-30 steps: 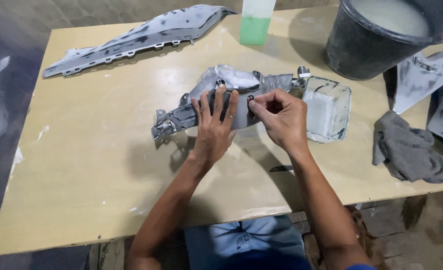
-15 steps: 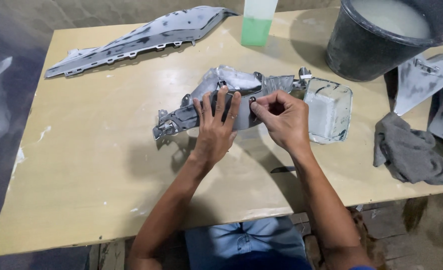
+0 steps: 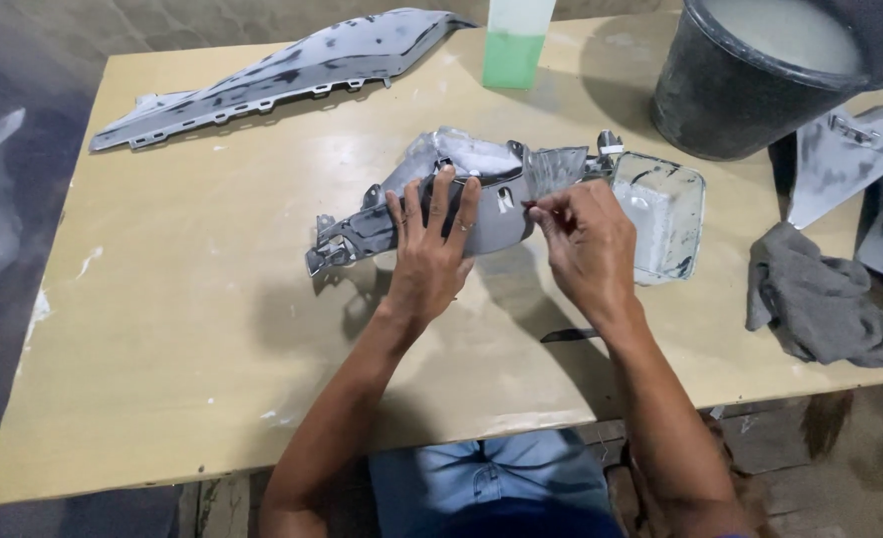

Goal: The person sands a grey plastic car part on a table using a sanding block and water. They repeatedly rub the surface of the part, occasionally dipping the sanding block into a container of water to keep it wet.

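Note:
A grey, paint-worn plastic fairing part lies across the middle of the tan table. My left hand rests flat on it with fingers spread, pressing it down. My right hand is at the part's right side, fingers pinched on a small grey piece, probably an abrasive sheet, against the part's surface.
A long grey panel lies at the back left. A bottle with green liquid stands at the back. A black bucket of cloudy water sits back right, a clear tray beside the part, a grey rag and more panels at the right.
My right hand has slid to the right along the part and turned, uncovering the part's middle. The left hand has stayed put.

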